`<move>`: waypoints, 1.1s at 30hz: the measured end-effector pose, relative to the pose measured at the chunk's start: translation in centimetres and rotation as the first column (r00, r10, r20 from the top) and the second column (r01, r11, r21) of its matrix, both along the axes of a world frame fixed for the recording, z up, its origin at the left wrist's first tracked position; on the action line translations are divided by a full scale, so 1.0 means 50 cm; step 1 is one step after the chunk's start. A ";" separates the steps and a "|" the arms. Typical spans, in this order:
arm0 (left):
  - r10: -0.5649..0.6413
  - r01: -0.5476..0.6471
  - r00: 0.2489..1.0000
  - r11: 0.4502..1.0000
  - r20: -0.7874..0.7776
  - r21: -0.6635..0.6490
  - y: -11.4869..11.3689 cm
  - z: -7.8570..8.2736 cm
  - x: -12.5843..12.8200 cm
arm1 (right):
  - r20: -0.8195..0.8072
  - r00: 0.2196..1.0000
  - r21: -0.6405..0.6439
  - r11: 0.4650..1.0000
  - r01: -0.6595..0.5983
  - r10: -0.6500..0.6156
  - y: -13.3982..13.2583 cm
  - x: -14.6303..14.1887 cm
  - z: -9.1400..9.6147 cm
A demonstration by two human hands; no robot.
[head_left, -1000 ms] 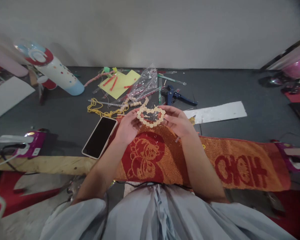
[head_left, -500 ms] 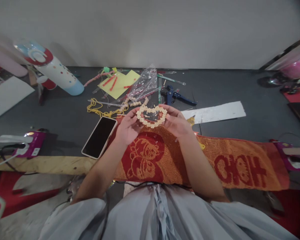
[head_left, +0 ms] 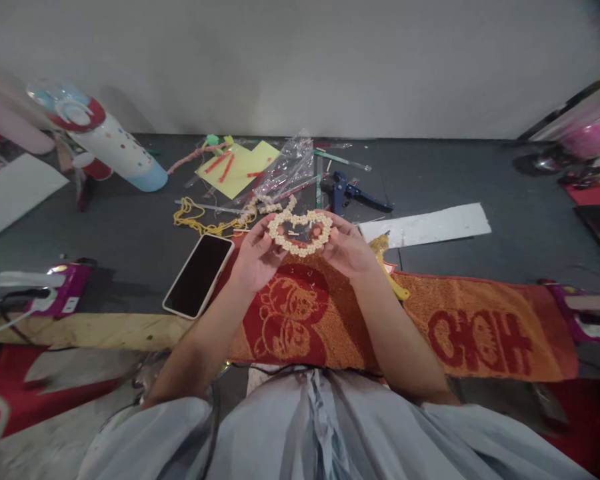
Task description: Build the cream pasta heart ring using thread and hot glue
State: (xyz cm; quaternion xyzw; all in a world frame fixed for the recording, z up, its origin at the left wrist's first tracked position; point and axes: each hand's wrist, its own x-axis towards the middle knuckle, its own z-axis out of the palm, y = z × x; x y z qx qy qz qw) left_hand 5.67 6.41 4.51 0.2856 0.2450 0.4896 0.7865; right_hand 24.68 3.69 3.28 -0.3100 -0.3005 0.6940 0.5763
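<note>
Between my two hands is a cream-coloured beaded loop, raised above the towel and stretched into a wide, rounded outline. My left hand pinches its left side, with the fingertips partly behind the beads. On the other side, my right hand grips the loop's right end between thumb and fingers. Under my forearms lies an orange and red towel with a woven figure and letters. A yellow-handled tool rests beside my right wrist, partly covered. Just beyond the loop is a short cream strip of similar pieces.
Left of my hands lies a phone, near tangled yellow cord. Behind are yellow paper, clear plastic wrapping and a blue cutter. A white strip lies right; a bottle stands back left.
Both hands have shifted slightly left with the beaded loop, still gripping both sides. More of the yellow-handled tool now shows beside my right wrist.
</note>
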 end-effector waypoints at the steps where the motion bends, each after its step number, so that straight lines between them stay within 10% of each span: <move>1: -0.003 0.003 1.000 1.000 -0.003 0.000 0.000 0.000 0.000 | -0.024 1.000 0.006 1.000 0.002 -0.002 0.001 -0.002 -0.001; 33: 0.012 -0.006 0.998 0.994 -0.058 0.105 0.003 -0.019 -0.002 | -0.035 0.996 0.034 0.996 0.078 -0.077 -0.002 -0.013 0.002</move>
